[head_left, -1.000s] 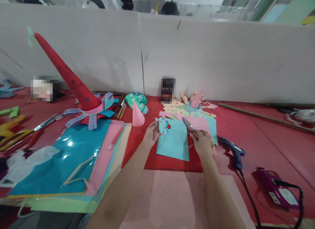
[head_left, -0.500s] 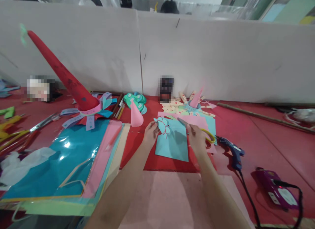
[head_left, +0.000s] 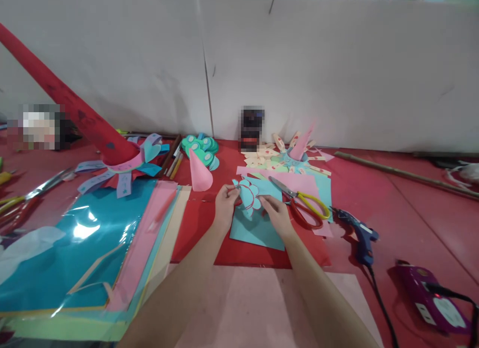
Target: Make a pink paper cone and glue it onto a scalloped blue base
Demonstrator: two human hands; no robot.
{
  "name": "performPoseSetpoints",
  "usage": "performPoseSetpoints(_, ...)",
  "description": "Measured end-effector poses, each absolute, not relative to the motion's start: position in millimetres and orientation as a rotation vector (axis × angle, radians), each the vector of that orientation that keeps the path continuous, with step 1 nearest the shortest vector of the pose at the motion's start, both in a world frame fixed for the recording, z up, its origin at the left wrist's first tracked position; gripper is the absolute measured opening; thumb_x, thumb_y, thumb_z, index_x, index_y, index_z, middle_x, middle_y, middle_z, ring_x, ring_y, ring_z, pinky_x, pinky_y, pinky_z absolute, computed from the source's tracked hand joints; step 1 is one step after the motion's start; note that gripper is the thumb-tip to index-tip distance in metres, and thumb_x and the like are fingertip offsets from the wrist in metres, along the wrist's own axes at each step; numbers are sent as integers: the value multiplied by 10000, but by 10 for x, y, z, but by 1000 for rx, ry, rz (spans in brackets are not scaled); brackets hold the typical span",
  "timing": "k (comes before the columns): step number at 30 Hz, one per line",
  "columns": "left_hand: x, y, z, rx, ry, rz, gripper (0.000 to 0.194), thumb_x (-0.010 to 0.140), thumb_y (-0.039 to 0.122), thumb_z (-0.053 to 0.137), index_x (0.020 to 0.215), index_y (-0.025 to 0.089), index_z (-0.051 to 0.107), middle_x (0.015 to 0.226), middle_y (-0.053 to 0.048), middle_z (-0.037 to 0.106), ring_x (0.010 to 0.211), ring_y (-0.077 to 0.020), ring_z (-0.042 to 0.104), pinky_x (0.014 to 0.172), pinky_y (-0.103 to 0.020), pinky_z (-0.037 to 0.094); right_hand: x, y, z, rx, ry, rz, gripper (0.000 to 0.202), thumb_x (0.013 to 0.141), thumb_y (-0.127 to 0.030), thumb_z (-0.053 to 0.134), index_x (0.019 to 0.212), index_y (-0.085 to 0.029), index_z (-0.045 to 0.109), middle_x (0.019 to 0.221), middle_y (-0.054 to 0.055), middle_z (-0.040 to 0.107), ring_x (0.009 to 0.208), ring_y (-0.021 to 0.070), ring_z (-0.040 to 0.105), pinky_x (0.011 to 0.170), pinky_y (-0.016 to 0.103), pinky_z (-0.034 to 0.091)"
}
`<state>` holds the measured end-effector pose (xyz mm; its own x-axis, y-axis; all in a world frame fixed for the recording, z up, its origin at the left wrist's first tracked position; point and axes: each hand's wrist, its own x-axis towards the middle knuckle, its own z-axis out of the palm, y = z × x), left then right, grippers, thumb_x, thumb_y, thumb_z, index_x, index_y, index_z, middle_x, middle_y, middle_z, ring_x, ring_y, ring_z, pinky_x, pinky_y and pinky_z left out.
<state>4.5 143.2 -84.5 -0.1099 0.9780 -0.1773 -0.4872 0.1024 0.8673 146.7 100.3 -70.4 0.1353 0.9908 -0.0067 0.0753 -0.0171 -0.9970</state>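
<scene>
Between my two hands is a light blue flower-shaped paper cutout (head_left: 248, 195) with red curved lines on it. My left hand (head_left: 226, 201) pinches its left edge. The fingers of my right hand (head_left: 275, 213) are closed on its right edge. Below the cutout, a light blue sheet (head_left: 254, 233) lies on red paper (head_left: 194, 233). Scissors (head_left: 305, 203) with yellow and red handles rest just right of my right hand, on pink and blue paper.
A pink paper cone (head_left: 200, 173) and green round cutouts (head_left: 202, 147) stand behind my left hand. On the right are a blue glue gun (head_left: 361, 236) and a purple power socket (head_left: 432, 298). A tall red cone (head_left: 86, 116) leans at the left.
My right hand has let go of the scissors, which now lie on the paper, and has moved left to the flower cutout. The view has tilted down and shifted slightly right.
</scene>
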Motion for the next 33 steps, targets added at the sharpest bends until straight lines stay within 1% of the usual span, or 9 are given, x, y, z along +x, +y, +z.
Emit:
performPoseSetpoints(3,43,1426,-869,698,1022,1417,316,575,324,767,684,188,504,585,79,569,537,-78,538,579,-198,448,1462,1025,-740,-1316,-1138,1137,358,669,-535,666,747,-186,687,638,3,618,491,104,474,463,243,407)
performPoseSetpoints(6,43,1410,-874,743,1026,1410,308,609,353,748,680,192,496,608,69,567,568,-95,563,608,-221,471,1478,1045,-785,-1320,-1056,1139,393,673,-570,663,754,-186,676,608,-6,594,488,113,487,461,251,428)
performPoseSetpoints(11,47,1398,-867,779,1025,1398,330,622,395,746,668,195,487,622,62,563,574,-106,572,640,-260,509,1496,1041,-800,-1237,-931,1192,550,748,-714,499,808,-195,671,632,10,577,546,144,532,449,261,442)
performPoseSetpoints(13,43,1399,-869,776,1040,1398,333,614,395,756,660,192,496,619,61,564,582,-105,576,654,-259,514,1480,1034,-787,-1251,-978,1202,497,685,-678,615,801,-198,666,627,-4,568,539,136,525,460,259,450)
performPoseSetpoints(16,41,1395,-855,781,1053,1387,344,599,404,772,650,188,510,623,57,583,602,-110,598,684,-266,523,1457,1037,-778,-1322,-1023,1147,396,605,-561,749,690,-194,627,544,-43,509,486,109,474,481,257,451)
performPoseSetpoints(19,52,1379,-807,801,1021,1303,394,578,458,786,647,186,509,629,47,614,611,-136,635,722,-317,544,1464,1059,-791,-1311,-905,1078,379,630,-549,729,662,-194,602,527,-54,471,496,102,435,469,252,448)
performPoseSetpoints(23,72,1359,-740,848,1027,1224,481,521,531,807,636,188,490,616,36,647,609,-168,671,749,-353,556,1487,1091,-799,-1284,-720,1027,400,590,-553,742,687,-188,610,579,-47,480,548,105,430,447,238,441)
performPoseSetpoints(28,65,1361,-727,827,1063,1252,509,513,558,802,646,198,468,648,17,684,618,-185,691,736,-353,560,1479,1088,-787,-1274,-709,1060,436,603,-565,732,816,-195,640,672,-19,582,579,134,516,463,266,470)
performPoseSetpoints(33,62,1365,-724,844,1051,1231,431,575,491,795,696,193,508,696,-12,700,688,-206,707,732,-343,552,1469,1084,-808,-1260,-823,1141,397,583,-525,773,668,-202,558,590,-10,610,564,153,577,474,260,479)
